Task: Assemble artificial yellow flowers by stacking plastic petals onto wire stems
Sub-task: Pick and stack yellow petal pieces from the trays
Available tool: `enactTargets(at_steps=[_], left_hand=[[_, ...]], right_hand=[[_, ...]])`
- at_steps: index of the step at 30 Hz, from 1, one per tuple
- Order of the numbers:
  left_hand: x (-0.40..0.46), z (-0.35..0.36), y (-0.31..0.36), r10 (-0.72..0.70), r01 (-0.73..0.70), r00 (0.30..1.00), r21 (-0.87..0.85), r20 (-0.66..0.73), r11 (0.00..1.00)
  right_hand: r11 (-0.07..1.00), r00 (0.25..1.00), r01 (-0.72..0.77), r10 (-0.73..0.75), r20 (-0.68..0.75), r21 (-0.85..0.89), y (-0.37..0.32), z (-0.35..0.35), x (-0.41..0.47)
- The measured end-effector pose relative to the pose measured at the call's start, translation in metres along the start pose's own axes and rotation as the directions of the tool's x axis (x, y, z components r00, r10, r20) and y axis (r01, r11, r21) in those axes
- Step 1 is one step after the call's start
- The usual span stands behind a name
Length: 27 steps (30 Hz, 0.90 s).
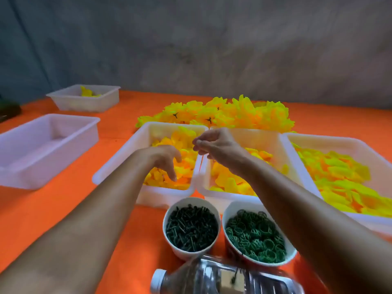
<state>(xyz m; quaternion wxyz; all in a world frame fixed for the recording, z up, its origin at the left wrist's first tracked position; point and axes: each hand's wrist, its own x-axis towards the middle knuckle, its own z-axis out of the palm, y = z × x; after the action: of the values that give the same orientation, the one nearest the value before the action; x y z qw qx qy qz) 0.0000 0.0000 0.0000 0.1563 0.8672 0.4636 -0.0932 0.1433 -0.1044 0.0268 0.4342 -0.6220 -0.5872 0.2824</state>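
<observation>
Right hand (214, 145) fingers (200, 143) pinched shut on a thin wire stem (201, 164), hanging down over the gap between the two near petal trays. Left hand (164, 160) fingers (174, 174) spread and relaxed, tips down into the petals (167, 179) of the left tray (118, 164), nothing gripped yet as far as visible.

Step in hand, by judgement: picking one petal to thread on the stem. Best done by:
- lifting a single layer, not a clump
- keeping the stem upright and steady
- lining up the petal's centre hole with the wire tip before pushing down

Middle tray (204, 179) and right tray (297, 151) also full of yellow petals. Finished flowers (233, 115) heaped on the far side of the orange counter (63, 209). Two near cups: dark green pegs (192, 230), green rings (254, 238). Two more tubs far left, one (42, 158) seemingly bare inside, one (70, 102) with a few yellow bits.

Hard to make out:
- stem very thin, blurred, top end hidden in the pinch
- whether anything already sits on the wire: cannot tell
- clear bottle (212, 279) cut off at bottom edge
- right tray cropped at frame edge
- dark object far left unreadable
</observation>
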Motion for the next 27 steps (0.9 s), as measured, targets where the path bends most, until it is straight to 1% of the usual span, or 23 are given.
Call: enactTargets(at_steps=[1,3,6,7,9,11,12,13,15,17,20,22,25,26,27], left_hand=[[0.004,0.002,-0.002,0.003,-0.002,0.999,-0.024,0.043,1.000],[0.014,0.008,-0.009,0.035,-0.029,0.998,-0.124,0.049,0.992],[0.022,0.016,-0.024,0.085,-0.082,0.996,-0.320,-0.005,0.944],[0.023,0.018,-0.031,0.095,-0.097,0.995,-0.407,-0.025,0.908],[0.022,0.022,-0.041,0.098,-0.118,0.993,-0.590,-0.066,0.799],[0.022,0.024,-0.046,0.075,-0.134,0.991,-0.712,-0.114,0.689],[0.023,0.023,-0.046,0.059,-0.140,0.989,-0.744,-0.134,0.653],[0.023,0.023,-0.046,0.040,-0.140,0.988,-0.759,-0.149,0.636],[0.022,0.023,-0.046,0.026,-0.141,0.986,-0.752,-0.162,0.643],[0.020,0.024,-0.047,0.035,-0.138,0.987,-0.722,-0.156,0.678],[0.019,0.027,-0.047,0.036,-0.149,0.983,-0.671,-0.180,0.727],[0.019,0.026,-0.046,0.018,-0.175,0.970,-0.650,-0.241,0.739],[0.020,0.025,-0.047,-0.051,-0.201,0.937,-0.651,-0.346,0.732],[0.021,0.025,-0.048,-0.099,-0.208,0.908,-0.642,-0.407,0.738],[0.022,0.025,-0.049,-0.162,-0.211,0.861,-0.629,-0.482,0.748]], right_hand=[[1.000,1.000,0.002,-0.002,0.006,-0.011,0.001,0.004,0.005],[0.998,1.000,-0.009,0.009,0.002,-0.058,0.007,0.011,0.018],[0.988,1.000,-0.006,0.010,0.026,-0.157,0.017,0.025,0.035],[0.980,0.999,0.000,0.006,0.031,-0.197,0.021,0.028,0.039],[0.960,1.000,0.017,-0.009,0.030,-0.280,0.029,0.035,0.045],[0.947,1.000,0.013,-0.013,0.000,-0.321,0.036,0.040,0.048],[0.944,1.000,0.006,-0.014,-0.022,-0.331,0.038,0.042,0.048],[0.941,0.999,-0.003,-0.011,-0.041,-0.340,0.040,0.044,0.049],[0.918,0.999,-0.002,-0.018,-0.048,-0.396,0.045,0.048,0.049],[0.872,0.999,0.017,-0.034,-0.025,-0.490,0.048,0.050,0.047],[0.851,0.998,0.056,-0.066,-0.002,-0.522,0.050,0.051,0.046],[0.852,0.997,0.069,-0.082,-0.003,-0.518,0.050,0.051,0.045],[0.858,0.994,0.084,-0.105,-0.013,-0.507,0.051,0.053,0.045],[0.857,0.994,0.085,-0.110,-0.019,-0.508,0.051,0.054,0.045],[0.856,0.993,0.087,-0.118,-0.030,-0.510,0.051,0.054,0.046]])
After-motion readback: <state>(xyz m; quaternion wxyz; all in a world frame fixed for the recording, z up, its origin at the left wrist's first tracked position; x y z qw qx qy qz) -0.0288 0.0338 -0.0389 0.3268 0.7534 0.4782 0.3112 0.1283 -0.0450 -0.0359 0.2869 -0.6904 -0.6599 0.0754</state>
